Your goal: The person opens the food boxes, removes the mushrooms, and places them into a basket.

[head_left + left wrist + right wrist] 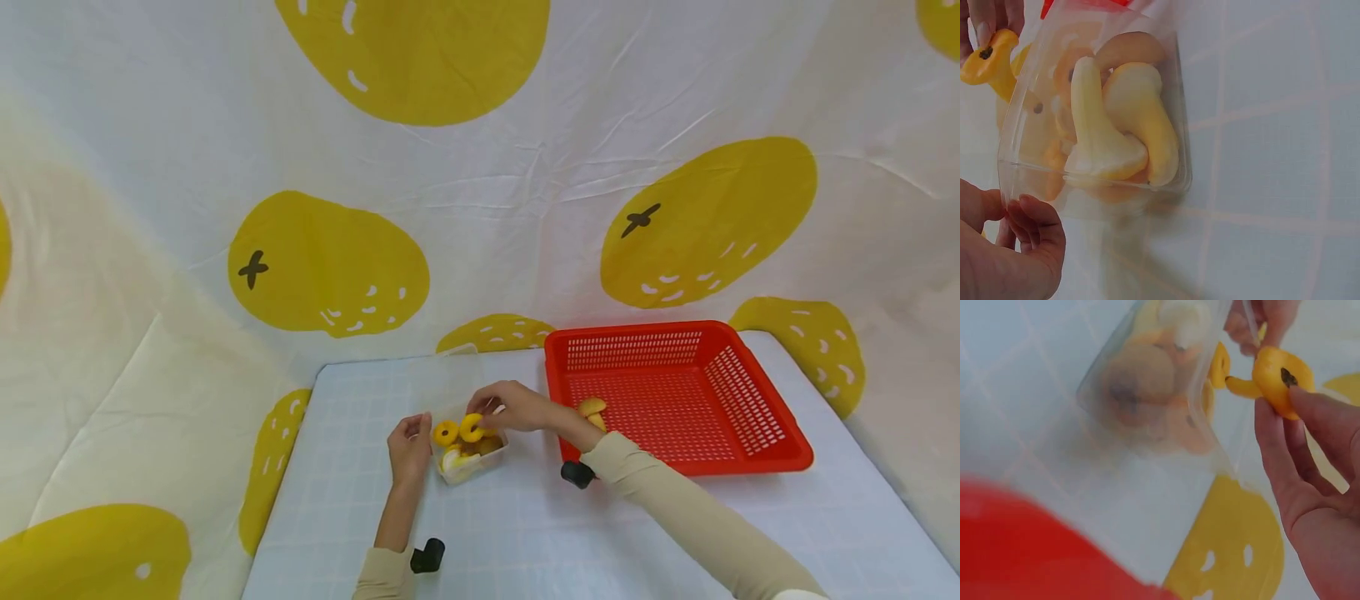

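A clear plastic box (459, 477) holding several yellow, white and brown mushrooms (1107, 140) stands on the table's left part. My left hand (409, 450) pinches the box's near left rim between thumb and fingers; it also appears in the left wrist view. Over the box, my right hand (517, 406) holds a yellow mushroom (1275, 378) by its cap, thumb beside the dark hollow in the cap's middle. The stem points back toward the box. Another yellow mushroom (446, 432) with a dark centre sits near the box's left rim.
Right of the box stands a red perforated basket (757, 392). A tan mushroom (592, 407) lies at its left side, partly behind my right forearm. The clear lid (442, 379) stands raised behind the box. A cloth with yellow fruit prints (487, 208) hangs behind the table.
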Demonstrator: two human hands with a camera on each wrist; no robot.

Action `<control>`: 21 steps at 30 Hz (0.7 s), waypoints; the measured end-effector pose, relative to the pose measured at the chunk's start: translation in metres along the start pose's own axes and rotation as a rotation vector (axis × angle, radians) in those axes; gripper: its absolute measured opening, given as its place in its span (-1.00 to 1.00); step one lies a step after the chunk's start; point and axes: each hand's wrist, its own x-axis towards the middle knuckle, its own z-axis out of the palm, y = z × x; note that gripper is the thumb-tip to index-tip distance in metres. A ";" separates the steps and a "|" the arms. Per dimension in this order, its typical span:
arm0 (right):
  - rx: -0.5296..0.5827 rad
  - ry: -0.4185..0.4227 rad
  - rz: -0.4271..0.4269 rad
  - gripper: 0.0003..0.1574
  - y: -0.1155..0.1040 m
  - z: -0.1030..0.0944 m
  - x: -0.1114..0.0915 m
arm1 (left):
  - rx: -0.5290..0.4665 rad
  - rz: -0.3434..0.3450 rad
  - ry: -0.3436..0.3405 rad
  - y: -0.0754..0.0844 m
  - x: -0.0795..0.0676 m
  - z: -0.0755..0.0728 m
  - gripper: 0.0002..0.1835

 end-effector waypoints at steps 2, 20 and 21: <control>0.023 0.019 -0.007 -0.76 0.001 -0.007 -0.005 | -0.002 0.001 0.000 0.000 0.000 0.000 -0.70; 0.166 0.255 0.232 -0.69 0.018 -0.063 -0.062 | 0.015 0.026 -0.003 -0.002 -0.003 -0.001 -0.70; 0.185 0.268 0.238 -0.69 0.020 -0.066 -0.065 | 0.018 0.021 -0.002 -0.002 -0.003 -0.001 -0.70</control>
